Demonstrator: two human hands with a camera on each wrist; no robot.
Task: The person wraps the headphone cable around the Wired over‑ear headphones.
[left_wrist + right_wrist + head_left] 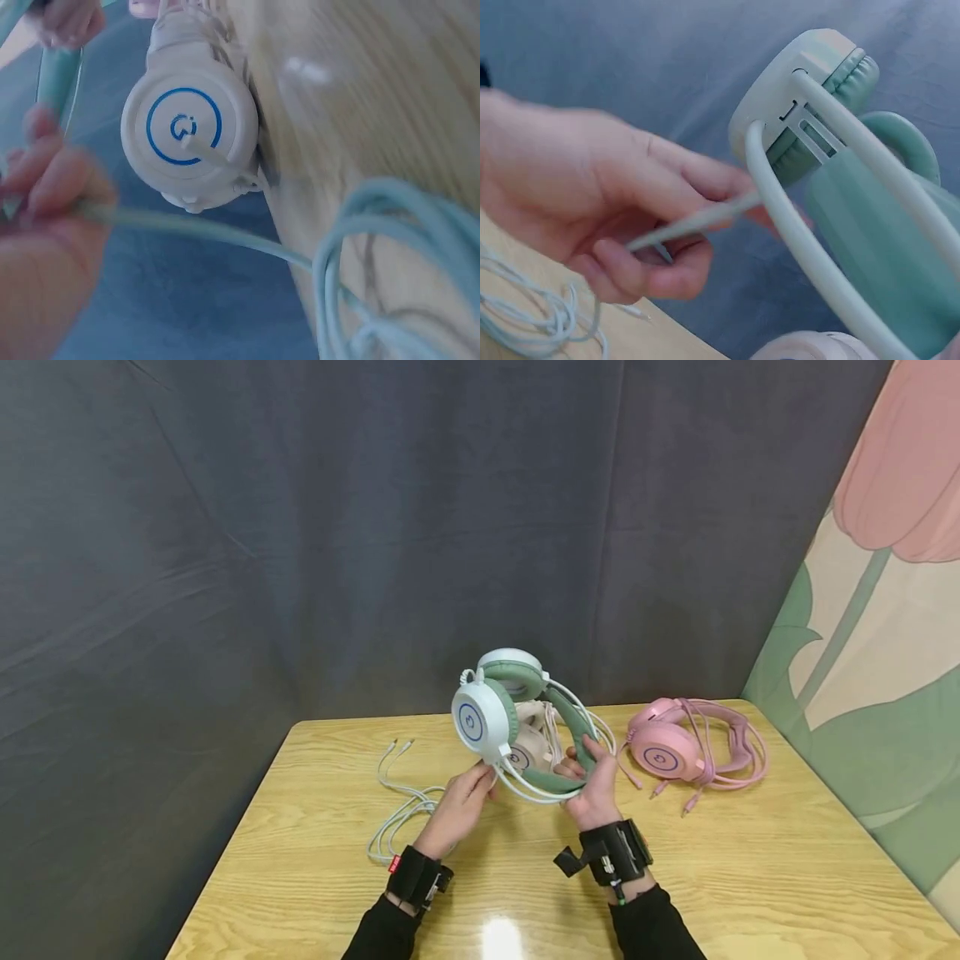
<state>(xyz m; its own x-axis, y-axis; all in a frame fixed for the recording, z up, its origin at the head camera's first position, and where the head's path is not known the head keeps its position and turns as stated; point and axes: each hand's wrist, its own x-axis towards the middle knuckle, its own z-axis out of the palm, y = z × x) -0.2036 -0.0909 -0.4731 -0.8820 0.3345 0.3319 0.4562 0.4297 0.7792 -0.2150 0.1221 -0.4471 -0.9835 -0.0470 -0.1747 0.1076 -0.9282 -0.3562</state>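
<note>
A pair of mint-green and white headphones (474,720) is held up above the table, its ear cups toward the upper left. My right hand (597,789) grips the padded green headband. Just below the near ear cup, my left hand (461,808) pinches the headphones' pale green cable (217,234) between thumb and fingers. From that hand the cable runs down to loose loops (405,817) on the table, its plugs at the far end. In the right wrist view, the left hand's fingers (682,274) curl round the cable beside the headband's white rails (799,244).
Behind the green pair, partly hidden, beige headphones (531,747) lie on the wooden table (315,877). Pink headphones (666,752) with a bundled cable lie to the right. A dark curtain (420,543) hangs behind, and a flower-patterned cloth (877,652) on the right.
</note>
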